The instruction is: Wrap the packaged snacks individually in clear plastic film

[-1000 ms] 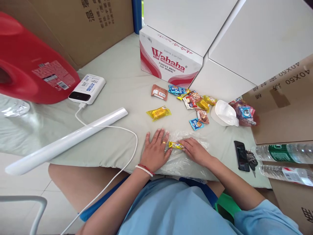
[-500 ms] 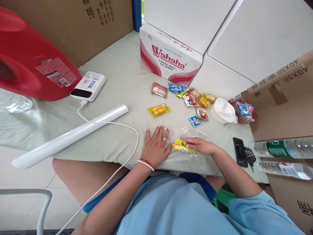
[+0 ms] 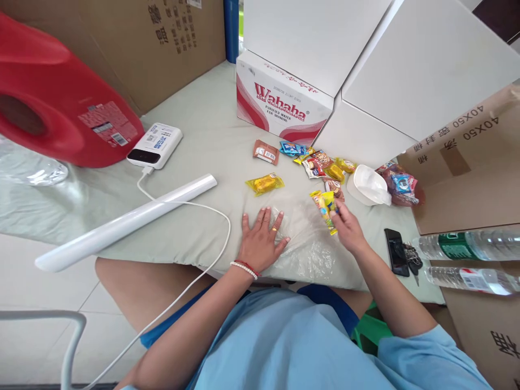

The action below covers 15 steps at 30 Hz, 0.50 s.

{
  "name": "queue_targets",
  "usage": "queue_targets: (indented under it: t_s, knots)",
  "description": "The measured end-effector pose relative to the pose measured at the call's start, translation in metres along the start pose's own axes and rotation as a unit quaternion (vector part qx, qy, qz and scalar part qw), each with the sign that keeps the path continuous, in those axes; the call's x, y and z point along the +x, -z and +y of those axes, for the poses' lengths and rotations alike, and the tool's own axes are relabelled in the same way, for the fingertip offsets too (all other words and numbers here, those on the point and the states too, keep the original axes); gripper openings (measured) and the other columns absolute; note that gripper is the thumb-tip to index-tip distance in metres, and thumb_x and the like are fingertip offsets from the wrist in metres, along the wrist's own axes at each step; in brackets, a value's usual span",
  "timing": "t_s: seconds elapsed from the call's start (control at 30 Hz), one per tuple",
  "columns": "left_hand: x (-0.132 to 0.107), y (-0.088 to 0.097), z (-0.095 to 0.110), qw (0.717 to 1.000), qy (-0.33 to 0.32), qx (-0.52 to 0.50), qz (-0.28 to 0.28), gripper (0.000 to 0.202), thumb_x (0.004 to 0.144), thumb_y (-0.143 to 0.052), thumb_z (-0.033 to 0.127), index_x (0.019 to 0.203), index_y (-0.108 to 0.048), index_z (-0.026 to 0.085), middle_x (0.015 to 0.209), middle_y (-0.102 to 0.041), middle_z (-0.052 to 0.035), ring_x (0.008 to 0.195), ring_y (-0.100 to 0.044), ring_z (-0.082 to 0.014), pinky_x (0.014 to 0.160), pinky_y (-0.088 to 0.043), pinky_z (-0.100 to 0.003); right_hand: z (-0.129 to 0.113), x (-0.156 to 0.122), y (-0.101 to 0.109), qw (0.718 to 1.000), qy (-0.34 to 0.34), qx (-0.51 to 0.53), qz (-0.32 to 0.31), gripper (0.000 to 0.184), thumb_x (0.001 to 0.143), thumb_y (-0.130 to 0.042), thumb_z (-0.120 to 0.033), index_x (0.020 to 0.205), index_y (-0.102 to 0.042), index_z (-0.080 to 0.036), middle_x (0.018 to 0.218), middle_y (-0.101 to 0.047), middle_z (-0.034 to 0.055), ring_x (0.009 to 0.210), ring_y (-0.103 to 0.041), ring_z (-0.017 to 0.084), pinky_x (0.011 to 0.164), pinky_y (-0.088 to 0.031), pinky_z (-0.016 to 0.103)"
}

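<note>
My left hand (image 3: 262, 241) lies flat with fingers spread, pressing on the left side of a clear plastic bag (image 3: 312, 257) on the cloth. Over the bag's upper right, my right hand (image 3: 348, 228) grips yellow snack packets (image 3: 324, 211), one long and narrow, another partly hidden by the fingers. Beyond the left fingertips sits a yellow-wrapped snack (image 3: 265, 184). A brown packet (image 3: 266, 151) and blue packets (image 3: 292, 148) lie farther back. Several red, brown and yellow snack packets (image 3: 320, 162) are heaped past the right hand, and a brown one (image 3: 334, 188) is just behind the held packets.
A white plastic tub (image 3: 359, 184) and a bag of snacks (image 3: 402, 184) stand right of the heap. A phone (image 3: 396, 252), keys and water bottles (image 3: 467, 246) are at the right. Leftward are a white lamp bar (image 3: 134, 222), a power bank (image 3: 156, 145) and a red jug (image 3: 60, 108). Boxes (image 3: 284, 103) line the back.
My right hand has lifted the yellow packets off the clear bag and carried them up and to the right, towards the heap. The left hand stays flat on the bag.
</note>
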<state>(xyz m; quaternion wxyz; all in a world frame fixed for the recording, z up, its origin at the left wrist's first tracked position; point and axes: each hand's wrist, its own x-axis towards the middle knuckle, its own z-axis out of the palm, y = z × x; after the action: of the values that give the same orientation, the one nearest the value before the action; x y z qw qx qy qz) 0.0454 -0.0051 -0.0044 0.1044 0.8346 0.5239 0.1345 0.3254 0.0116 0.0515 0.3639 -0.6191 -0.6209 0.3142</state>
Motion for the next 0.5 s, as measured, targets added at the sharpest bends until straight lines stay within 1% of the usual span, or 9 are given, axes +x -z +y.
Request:
queue_targets:
  t_s: [0.03,0.07,0.1,0.17,0.23,0.3,0.33,0.4,0.5]
  knots:
    - [0.0,0.0,0.0,1.0,-0.001,0.002,0.0,0.07,0.103,-0.043,0.056,0.164,-0.034,0.022,0.17,-0.03,-0.0229,0.158,-0.029,-0.0369,0.122,-0.011,-0.075,-0.002,-0.01,-0.004,0.996,0.049,-0.07,-0.022,0.047,0.103,-0.051,-0.05,0.143,-0.054,-0.026,0.138,-0.064,0.0108,0.124,-0.062,0.027,0.103,-0.053,0.042]
    - [0.001,0.0,0.001,1.0,-0.001,0.004,0.0,0.069,0.104,-0.042,0.055,0.164,-0.034,0.022,0.17,-0.03,-0.0229,0.158,-0.029,-0.037,0.122,-0.011,-0.076,-0.003,-0.017,-0.009,0.986,0.093,-0.127,-0.047,0.047,0.105,-0.047,-0.048,0.145,-0.054,-0.025,0.139,-0.064,0.0124,0.127,-0.06,0.028,0.107,-0.05,0.044]
    - [0.001,0.001,0.001,1.0,-0.001,0.006,0.0,0.067,0.104,-0.042,0.054,0.164,-0.034,0.023,0.17,-0.03,-0.0229,0.158,-0.029,-0.037,0.122,-0.012,-0.076,-0.004,-0.021,-0.015,0.973,0.129,-0.174,-0.075,0.047,0.107,-0.042,-0.045,0.147,-0.053,-0.023,0.136,-0.065,0.0139,0.125,-0.06,0.028,0.107,-0.049,0.046]
    - [0.001,0.002,0.001,1.0,-0.001,0.007,-0.003,0.063,0.105,-0.04,0.051,0.163,-0.036,0.025,0.169,-0.032,-0.0217,0.158,-0.03,-0.0362,0.121,-0.013,-0.077,-0.004,-0.023,-0.026,0.944,0.163,-0.256,-0.132,0.047,0.109,-0.035,-0.039,0.15,-0.052,-0.021,0.127,-0.068,0.0155,0.115,-0.062,0.029,0.102,-0.05,0.047]
    - [0.0,0.003,-0.001,1.0,0.003,0.005,-0.009,0.06,0.106,-0.039,0.048,0.162,-0.038,0.027,0.169,-0.033,-0.019,0.157,-0.032,-0.0352,0.121,-0.011,-0.078,-0.003,-0.021,-0.036,0.917,0.166,-0.32,-0.17,0.049,0.109,-0.039,-0.04,0.152,-0.051,-0.019,0.125,-0.067,0.0163,0.111,-0.06,0.03,0.098,-0.05,0.048]
    - [-0.003,0.005,-0.006,1.0,0.015,0.008,-0.01,0.058,0.107,-0.037,0.046,0.161,-0.04,0.026,0.169,-0.035,-0.0166,0.157,-0.033,-0.0345,0.121,-0.008,-0.079,-0.001,-0.02,-0.042,0.9,0.162,-0.358,-0.191,0.052,0.106,-0.049,-0.043,0.152,-0.051,-0.019,0.131,-0.064,0.017,0.114,-0.056,0.032,0.099,-0.049,0.049]
    - [-0.006,0.006,-0.009,1.0,0.023,0.012,-0.009,0.057,0.107,-0.037,0.045,0.16,-0.041,0.025,0.169,-0.035,-0.0158,0.156,-0.033,-0.0344,0.121,-0.006,-0.08,0.0,-0.021,-0.043,0.896,0.16,-0.366,-0.195,0.053,0.104,-0.053,-0.042,0.152,-0.051,-0.018,0.134,-0.062,0.0172,0.116,-0.054,0.032,0.101,-0.049,0.049]
    - [-0.012,0.009,-0.015,0.999,0.042,0.024,-0.007,0.056,0.106,-0.038,0.043,0.158,-0.045,0.023,0.169,-0.036,-0.016,0.156,-0.033,-0.0356,0.12,-0.004,-0.081,0.001,-0.024,-0.044,0.896,0.157,-0.367,-0.196,0.052,0.104,-0.054,-0.039,0.152,-0.052,-0.018,0.135,-0.061,0.017,0.117,-0.053,0.032,0.103,-0.048,0.049]
    - [-0.019,0.019,-0.016,0.996,0.074,0.042,0.016,0.057,0.104,-0.045,0.043,0.155,-0.05,0.019,0.168,-0.035,-0.0211,0.156,-0.031,-0.0422,0.118,-0.011,-0.082,0.003,-0.028,-0.043,0.899,0.16,-0.361,-0.191,0.051,0.104,-0.054,-0.036,0.151,-0.052,-0.016,0.134,-0.06,0.0173,0.117,-0.052,0.031,0.104,-0.048,0.048]
